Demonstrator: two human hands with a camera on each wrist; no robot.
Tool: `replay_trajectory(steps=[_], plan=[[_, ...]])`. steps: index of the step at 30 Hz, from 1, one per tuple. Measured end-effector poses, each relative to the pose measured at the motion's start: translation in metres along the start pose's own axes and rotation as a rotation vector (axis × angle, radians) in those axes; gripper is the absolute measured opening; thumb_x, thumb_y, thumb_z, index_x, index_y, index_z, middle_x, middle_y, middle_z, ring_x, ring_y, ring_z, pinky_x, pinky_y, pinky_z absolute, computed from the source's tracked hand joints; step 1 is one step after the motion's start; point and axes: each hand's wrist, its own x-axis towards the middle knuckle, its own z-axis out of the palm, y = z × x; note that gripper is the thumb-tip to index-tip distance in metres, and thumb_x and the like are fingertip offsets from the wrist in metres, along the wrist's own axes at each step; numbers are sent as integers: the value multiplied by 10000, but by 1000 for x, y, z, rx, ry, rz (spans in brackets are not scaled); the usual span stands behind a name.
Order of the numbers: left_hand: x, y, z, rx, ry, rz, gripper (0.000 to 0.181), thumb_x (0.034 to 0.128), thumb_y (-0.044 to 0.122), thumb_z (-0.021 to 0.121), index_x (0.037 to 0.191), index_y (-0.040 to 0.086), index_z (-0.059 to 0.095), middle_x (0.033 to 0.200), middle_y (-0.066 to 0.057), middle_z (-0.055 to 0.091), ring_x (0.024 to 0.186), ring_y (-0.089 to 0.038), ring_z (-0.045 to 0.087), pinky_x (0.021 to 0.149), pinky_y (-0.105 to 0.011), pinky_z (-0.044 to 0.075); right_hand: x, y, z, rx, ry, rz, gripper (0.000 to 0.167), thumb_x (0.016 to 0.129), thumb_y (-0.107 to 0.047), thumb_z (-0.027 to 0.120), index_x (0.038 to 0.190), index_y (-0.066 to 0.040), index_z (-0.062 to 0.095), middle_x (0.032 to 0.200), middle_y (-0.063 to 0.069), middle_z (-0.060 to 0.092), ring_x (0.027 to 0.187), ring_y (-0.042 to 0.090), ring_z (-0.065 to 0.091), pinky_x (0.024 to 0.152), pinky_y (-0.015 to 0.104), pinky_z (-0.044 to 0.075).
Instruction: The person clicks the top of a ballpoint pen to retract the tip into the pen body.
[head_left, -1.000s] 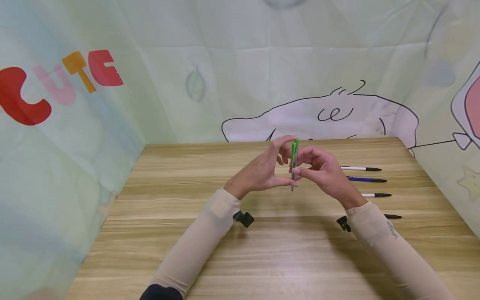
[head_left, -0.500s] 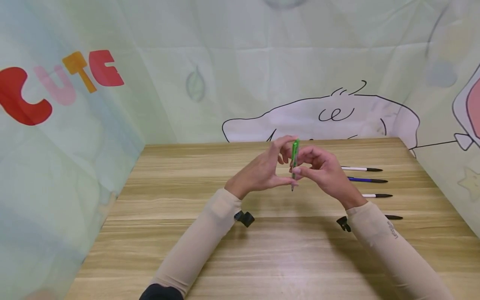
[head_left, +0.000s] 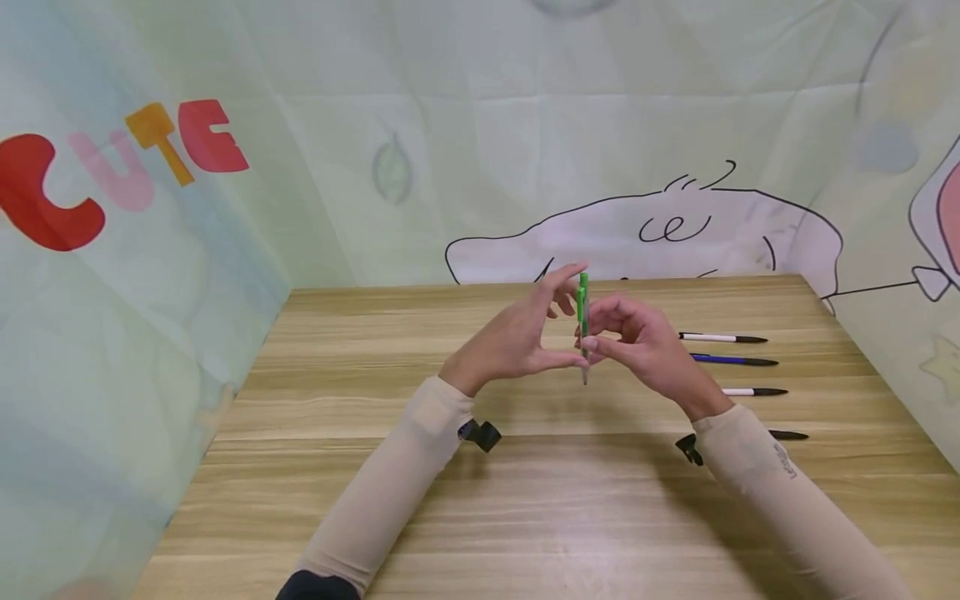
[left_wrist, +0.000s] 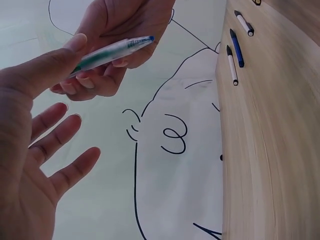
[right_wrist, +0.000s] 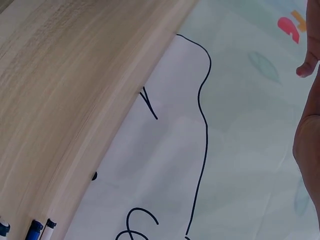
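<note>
A clear-barrelled green pen (head_left: 582, 310) stands nearly upright above the table, its tip pointing down. My right hand (head_left: 645, 346) pinches its lower barrel between thumb and fingertips. On the other side, my left hand (head_left: 517, 333) is spread, its index finger reaching to the pen's top end and its thumb near the lower barrel. In the left wrist view, the left hand (left_wrist: 30, 120) has several fingers held apart from the pen (left_wrist: 107, 56), whose upper end is hidden. A hand (right_wrist: 309, 145) shows only partly at the right wrist view's edge.
Right of the hands, several pens lie roughly parallel on the wooden table (head_left: 337, 467): a white pen (head_left: 720, 337), a blue pen (head_left: 735, 359), another white pen (head_left: 753, 391) and a dark-ended pen (head_left: 789, 434) partly behind the sleeve. A printed cloth (head_left: 337, 167) encloses the table's back and sides.
My left hand has shifted slightly left, and its index finger sits a little higher. The pen's top has moved left, leaving it more upright. My right hand keeps its grip, nearly still.
</note>
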Motion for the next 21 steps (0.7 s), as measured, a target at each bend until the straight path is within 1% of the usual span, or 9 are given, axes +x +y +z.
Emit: replay_trajectory(steps=[4,8,10,14,18,21], plan=[[-4,-3,-4,-2,0,-13,1111,797,273,892,1586,126,124,1251,-72,569,1071,-173,583,937,-316,533,-1,0,-2,-13,3,15,250,944,31,678,1177,24,588,1066,194,669,965,177,701,751,367,630],[-9,-4,-8,-12,2,-38,1103,801,261,889,1592,125,131,1265,-69,582,1073,-165,588,940,-303,528,-3,-2,-4,-26,7,40,255,946,1,690,1182,7,593,1074,173,671,973,189,693,753,371,629],[-12,-4,-10,-15,3,-49,1097,805,271,886,1594,120,138,1270,-65,584,1069,-153,589,935,-316,532,-3,-2,-5,-37,11,54,258,948,-16,695,1185,1,596,1070,133,680,973,189,692,757,375,629],[-19,-5,-15,-7,3,-64,1064,821,284,872,1598,135,161,1278,-54,570,1059,-144,595,926,-335,543,-5,-2,-9,-55,20,56,259,945,-19,700,1181,8,596,1060,124,688,962,188,697,759,396,630],[-27,-6,-21,1,3,-80,1017,827,289,866,1588,154,206,1298,-66,557,1069,-171,607,921,-364,552,-6,0,-13,-60,26,51,250,939,4,698,1168,14,596,1054,146,684,949,198,698,752,383,630],[-33,-7,-25,7,4,-96,976,832,288,862,1575,151,245,1302,-64,550,1078,-206,613,917,-381,555,-8,1,-16,-65,30,59,245,938,8,698,1163,9,599,1056,149,681,950,229,696,752,364,630]])
